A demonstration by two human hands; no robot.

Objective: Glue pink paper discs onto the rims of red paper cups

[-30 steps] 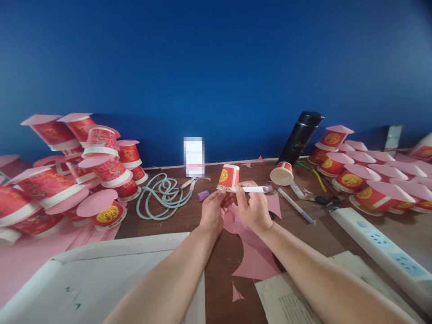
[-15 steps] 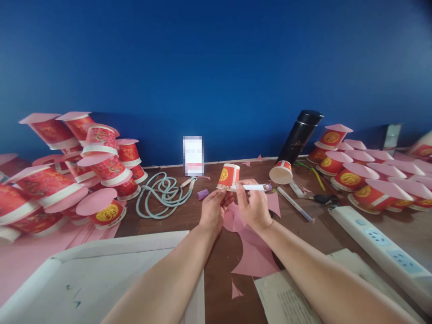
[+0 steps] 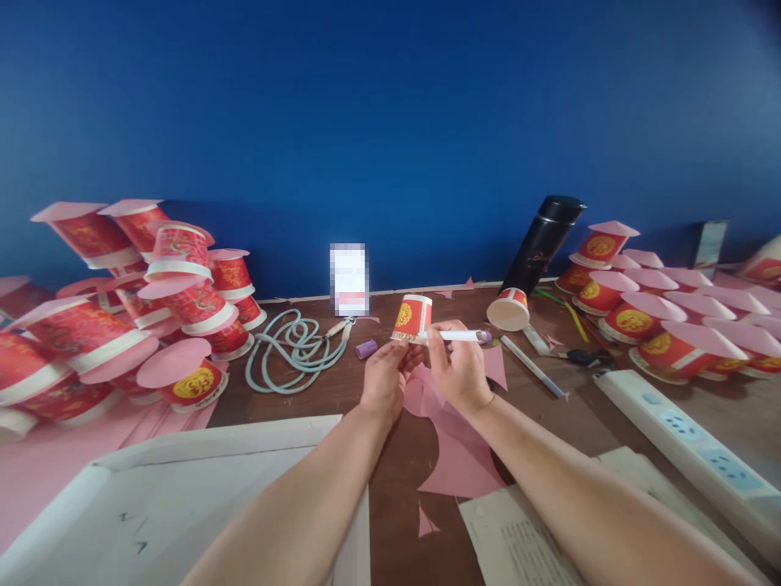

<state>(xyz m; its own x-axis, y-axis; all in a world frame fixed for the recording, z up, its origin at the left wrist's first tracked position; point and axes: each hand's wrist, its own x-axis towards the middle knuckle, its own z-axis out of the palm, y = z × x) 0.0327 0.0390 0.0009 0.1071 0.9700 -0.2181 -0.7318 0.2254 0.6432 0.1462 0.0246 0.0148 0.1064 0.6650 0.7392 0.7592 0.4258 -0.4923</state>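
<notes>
Cup (image 3: 416, 314), one, is gripped by left fingers (image 3: 398, 353); right fingers (image 3: 437, 348) grip one marker (image 3: 462, 335).

Gap: tabletop (image 3: 396, 488) between white cardboard (image 3: 195, 480) and printed sheet (image 3: 509, 533) | left: cup pile (image 3: 183, 305) | right: power strip (image 3: 687, 431)

We are at a makeshift craft workspace, by the look of the piled red paper cups (image 3: 185, 254), pink paper offcuts (image 3: 464, 460) and power strip (image 3: 689, 431) on our brown table (image 3: 399, 505); whether home or workshop, we cannot tell.
</notes>
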